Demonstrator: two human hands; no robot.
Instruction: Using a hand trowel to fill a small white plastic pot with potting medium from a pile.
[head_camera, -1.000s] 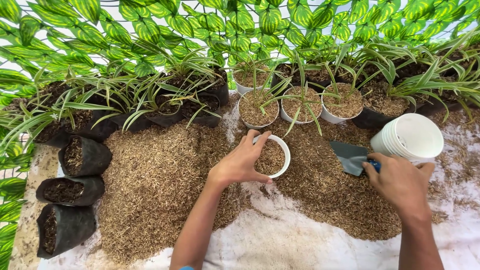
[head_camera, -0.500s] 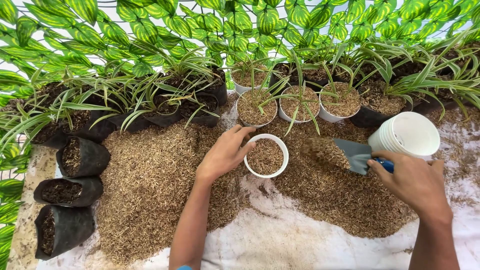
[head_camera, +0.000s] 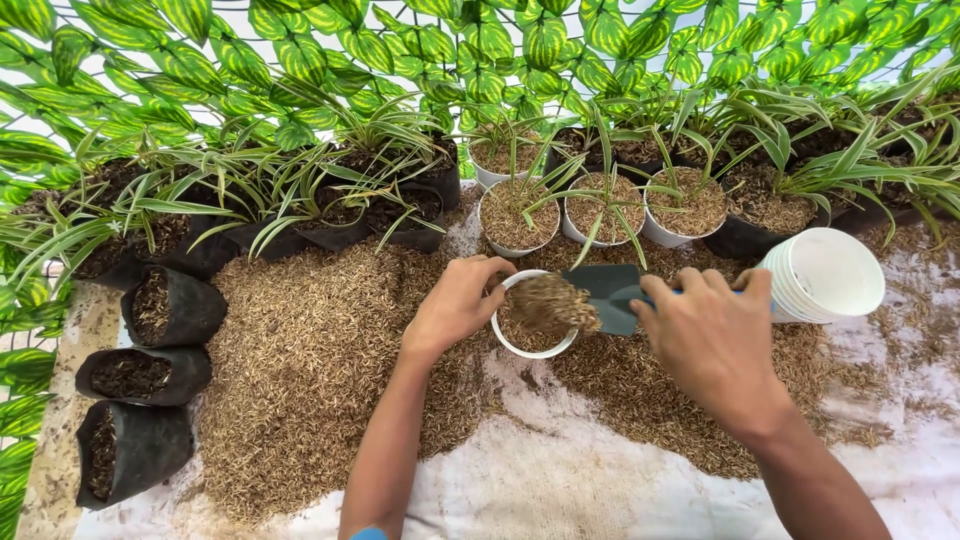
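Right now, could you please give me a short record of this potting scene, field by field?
left hand: steadies the white pot by its rim
right hand: holds a trowel loaded with husk over the pot
pot: partly filled
right of pot: stacked white cups
far left: three black grow bags
ground: husk heap on pale cloth

Backdrop was net (head_camera: 640, 25) covered with striped green leaves (head_camera: 300, 60), pale daylight behind it. Ground was covered with white cloth (head_camera: 560, 490), dirty in places. Potted plants (head_camera: 600, 200) stood in row along back. Light was soft, even.
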